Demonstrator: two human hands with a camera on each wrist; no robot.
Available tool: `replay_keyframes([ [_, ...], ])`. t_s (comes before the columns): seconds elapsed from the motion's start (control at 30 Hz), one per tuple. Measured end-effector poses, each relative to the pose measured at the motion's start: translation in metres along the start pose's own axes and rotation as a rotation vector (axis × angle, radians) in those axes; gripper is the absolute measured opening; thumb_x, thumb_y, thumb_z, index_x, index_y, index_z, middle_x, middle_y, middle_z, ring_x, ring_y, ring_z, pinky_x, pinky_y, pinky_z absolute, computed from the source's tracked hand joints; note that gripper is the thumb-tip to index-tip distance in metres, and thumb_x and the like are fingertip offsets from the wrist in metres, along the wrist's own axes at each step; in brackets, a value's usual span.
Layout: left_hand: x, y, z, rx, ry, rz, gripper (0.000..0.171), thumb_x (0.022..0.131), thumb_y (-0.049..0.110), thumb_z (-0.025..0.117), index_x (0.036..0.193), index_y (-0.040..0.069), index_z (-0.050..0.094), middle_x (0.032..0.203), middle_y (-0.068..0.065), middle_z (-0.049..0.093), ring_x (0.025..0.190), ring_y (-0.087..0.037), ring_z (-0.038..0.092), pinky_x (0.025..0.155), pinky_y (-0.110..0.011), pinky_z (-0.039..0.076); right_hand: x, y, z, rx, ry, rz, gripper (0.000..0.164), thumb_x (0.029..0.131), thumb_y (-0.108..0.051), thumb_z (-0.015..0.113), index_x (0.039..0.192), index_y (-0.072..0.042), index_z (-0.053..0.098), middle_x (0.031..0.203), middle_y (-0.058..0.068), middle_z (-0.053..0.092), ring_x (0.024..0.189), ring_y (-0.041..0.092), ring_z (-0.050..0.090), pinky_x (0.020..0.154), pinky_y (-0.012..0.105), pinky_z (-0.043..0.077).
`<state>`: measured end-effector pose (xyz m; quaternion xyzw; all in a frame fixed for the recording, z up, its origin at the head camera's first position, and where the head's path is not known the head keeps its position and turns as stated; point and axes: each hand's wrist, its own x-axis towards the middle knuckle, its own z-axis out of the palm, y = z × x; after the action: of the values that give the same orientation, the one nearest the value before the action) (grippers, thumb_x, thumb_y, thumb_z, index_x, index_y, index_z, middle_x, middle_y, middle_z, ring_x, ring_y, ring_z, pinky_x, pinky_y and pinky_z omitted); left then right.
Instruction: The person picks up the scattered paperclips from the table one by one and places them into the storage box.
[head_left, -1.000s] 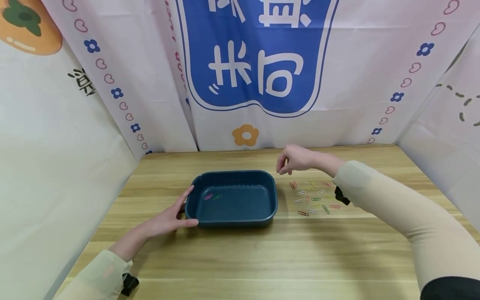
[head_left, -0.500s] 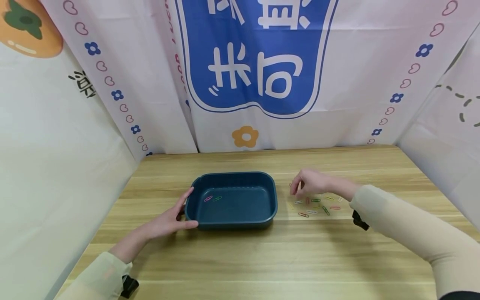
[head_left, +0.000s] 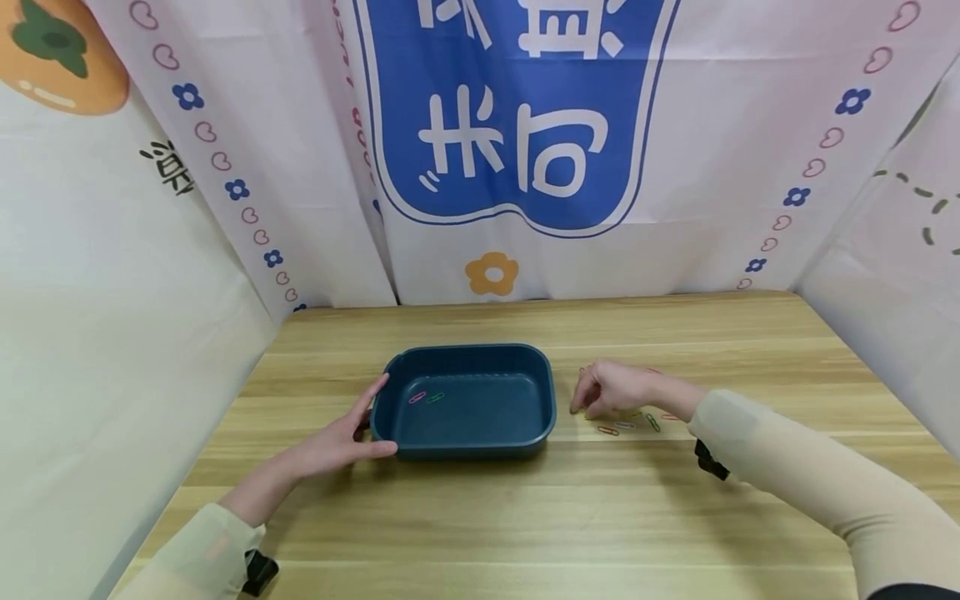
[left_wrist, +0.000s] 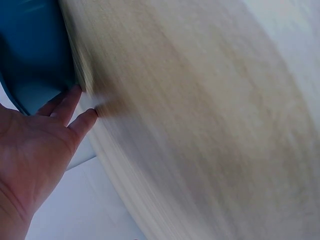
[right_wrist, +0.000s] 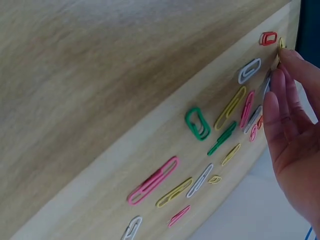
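A dark blue rectangular tub [head_left: 465, 450] stands on the wooden table, with a pink paper clip [head_left: 417, 397] and a green paper clip [head_left: 436, 398] inside. My left hand [head_left: 330, 446] rests against the tub's left end, thumb and fingers spread and fairly straight. To the right of the tub, my right hand [head_left: 617, 388] is down at the scattered paper clips. Its fingertips are at a yellow paper clip [right_wrist: 281, 44]; whether they pinch it is unclear. Nearby lie a red paper clip [right_wrist: 268, 38], a white paper clip [right_wrist: 249, 71] and a round-ended green paper clip [right_wrist: 197, 123].
Several more paper clips lie under and around the right hand, such as a long pink paper clip [right_wrist: 153, 180]. The light wooden table [head_left: 480, 525] meets a printed cloth backdrop [head_left: 697, 250] at its far edge.
My right hand has come down from above the far side of the clips, then shifted slightly left and nearer to the yellow clip. The left hand and tub stay in place.
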<state>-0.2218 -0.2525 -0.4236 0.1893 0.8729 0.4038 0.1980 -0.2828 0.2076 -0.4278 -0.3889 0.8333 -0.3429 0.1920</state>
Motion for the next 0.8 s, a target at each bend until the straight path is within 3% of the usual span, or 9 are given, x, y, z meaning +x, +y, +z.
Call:
replay_keyframes([
  [0.37, 0.0007, -0.0025, 0.0001, -0.009, -0.002, 0.000, 0.097, 0.092, 0.034, 0.067, 0.155, 0.034, -0.007, 0.157, -0.026, 0.009, 0.137, -0.047, 0.026, 0.105, -0.065, 0.021, 0.0011, 0.0010, 0.0029, -0.041, 0.031, 0.016, 0.013, 0.079, 0.006, 0.074, 0.091, 0.001, 0.075, 0.089, 0.002, 0.065, 0.083, 0.011, 0.058, 0.073, 0.024, 0.051],
  [0.63, 0.0010, -0.0012, 0.0000, -0.009, -0.001, -0.002, 0.097, 0.092, 0.032, 0.067, 0.156, 0.032, -0.006, 0.157, -0.028, 0.009, 0.137, -0.047, 0.027, 0.105, -0.065, 0.021, 0.0007, 0.0015, 0.0046, -0.101, 0.077, 0.006, 0.006, 0.079, 0.002, 0.076, 0.081, -0.004, 0.076, 0.081, -0.004, 0.064, 0.079, 0.008, 0.056, 0.070, 0.024, 0.050],
  [0.8, 0.0007, -0.0007, -0.0003, -0.007, -0.001, -0.005, 0.096, 0.093, 0.032, 0.067, 0.156, 0.032, -0.006, 0.157, -0.028, 0.010, 0.136, -0.048, 0.027, 0.105, -0.065, 0.021, -0.0011, 0.0017, 0.0025, -0.101, 0.066, 0.010, 0.008, 0.079, 0.005, 0.075, 0.083, -0.002, 0.076, 0.082, 0.000, 0.069, 0.078, 0.008, 0.058, 0.069, 0.024, 0.051],
])
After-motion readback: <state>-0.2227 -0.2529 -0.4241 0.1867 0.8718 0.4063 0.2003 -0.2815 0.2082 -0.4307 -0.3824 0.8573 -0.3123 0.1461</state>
